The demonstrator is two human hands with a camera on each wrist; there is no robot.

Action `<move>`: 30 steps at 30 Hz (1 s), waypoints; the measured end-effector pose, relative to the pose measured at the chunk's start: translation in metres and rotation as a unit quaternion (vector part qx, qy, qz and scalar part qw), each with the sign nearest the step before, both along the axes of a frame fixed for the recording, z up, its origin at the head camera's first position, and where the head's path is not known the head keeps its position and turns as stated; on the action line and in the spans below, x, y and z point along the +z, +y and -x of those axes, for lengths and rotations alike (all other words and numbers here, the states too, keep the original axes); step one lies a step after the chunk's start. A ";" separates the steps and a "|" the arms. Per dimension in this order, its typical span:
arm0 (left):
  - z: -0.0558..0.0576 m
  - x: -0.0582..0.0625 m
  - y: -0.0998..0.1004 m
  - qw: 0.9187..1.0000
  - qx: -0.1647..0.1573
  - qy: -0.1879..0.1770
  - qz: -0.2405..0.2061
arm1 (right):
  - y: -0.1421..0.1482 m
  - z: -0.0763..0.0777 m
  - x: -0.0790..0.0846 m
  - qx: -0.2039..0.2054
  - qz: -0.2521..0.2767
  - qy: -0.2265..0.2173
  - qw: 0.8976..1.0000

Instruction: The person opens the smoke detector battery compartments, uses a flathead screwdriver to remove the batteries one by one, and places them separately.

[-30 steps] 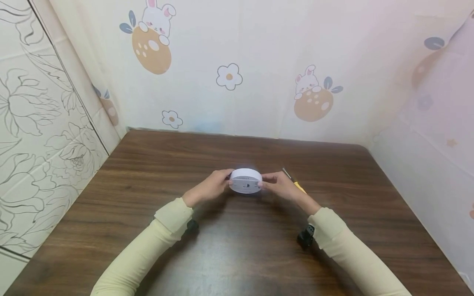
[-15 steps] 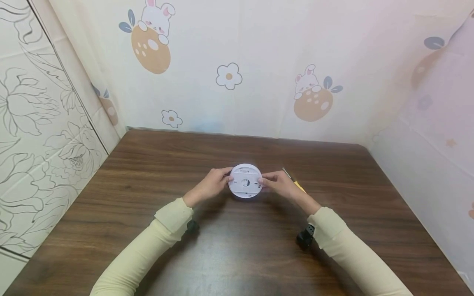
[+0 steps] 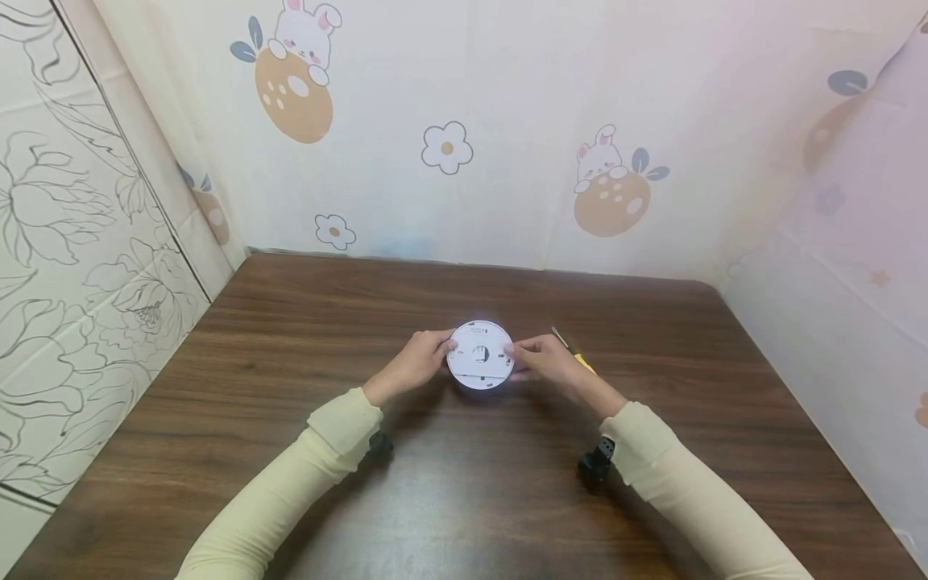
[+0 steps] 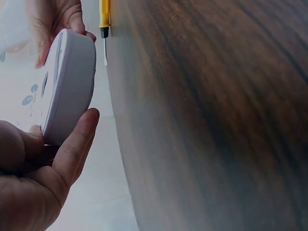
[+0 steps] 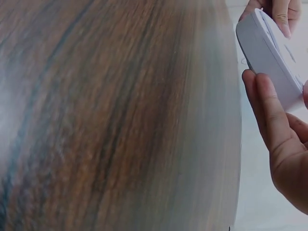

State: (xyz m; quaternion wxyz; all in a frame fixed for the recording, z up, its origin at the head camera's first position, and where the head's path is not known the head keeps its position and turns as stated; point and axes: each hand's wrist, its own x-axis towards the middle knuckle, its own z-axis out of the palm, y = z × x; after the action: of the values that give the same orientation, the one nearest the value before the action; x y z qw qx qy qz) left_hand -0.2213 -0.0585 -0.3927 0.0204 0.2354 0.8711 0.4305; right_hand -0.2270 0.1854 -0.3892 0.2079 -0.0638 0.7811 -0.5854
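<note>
A round white device (image 3: 471, 372), shaped like a smoke detector, is held up over the table between both hands. Its flat back, with a hole in the middle and small slots, faces the head camera. My left hand (image 3: 415, 359) pinches its left edge, thumb on the back and fingers along the side wall. On the opposite edge my right hand (image 3: 554, 362) grips in the same way. The thick smooth side wall (image 4: 77, 84) shows in the left wrist view, and again as a white casing (image 5: 269, 60) in the right wrist view. Its front face is hidden.
A screwdriver (image 3: 584, 364) with a yellow handle lies on the brown wooden table (image 3: 464, 499), just behind the right hand. Printed cloth (image 3: 507, 97) hangs along the table's far edge, with more at both sides. Black wrist cameras (image 3: 596, 463) sit under the cuffs.
The device has tipped so its back turned from edge-on to facing the head camera, mostly in the first half second. Both hands keep their hold, with slight finger shifts. The screwdriver has stayed put.
</note>
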 end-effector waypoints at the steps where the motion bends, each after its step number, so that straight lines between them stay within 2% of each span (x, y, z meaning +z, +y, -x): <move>1: 0.000 0.000 0.001 1.000 0.004 -0.008 0.000 | 0.000 0.000 0.000 -0.005 0.003 -0.010 1.000; 8: 0.000 -0.003 0.004 0.998 0.023 -0.064 -0.005 | -0.004 0.002 -0.002 -0.015 -0.006 -0.050 0.999; 18: 0.001 -0.009 0.006 0.991 0.041 -0.124 -0.011 | -0.005 0.000 -0.004 -0.018 0.027 -0.106 0.994; 30: 0.002 -0.017 0.006 0.987 0.039 -0.156 -0.014 | -0.008 -0.001 -0.011 -0.021 0.016 -0.126 0.992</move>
State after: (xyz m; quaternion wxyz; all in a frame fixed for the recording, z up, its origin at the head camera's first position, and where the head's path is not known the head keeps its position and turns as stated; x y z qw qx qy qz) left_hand -0.2231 -0.0523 -0.4101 0.1354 0.1313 0.8598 0.4745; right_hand -0.2263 0.1772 -0.4004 0.2913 0.0236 0.7402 -0.6055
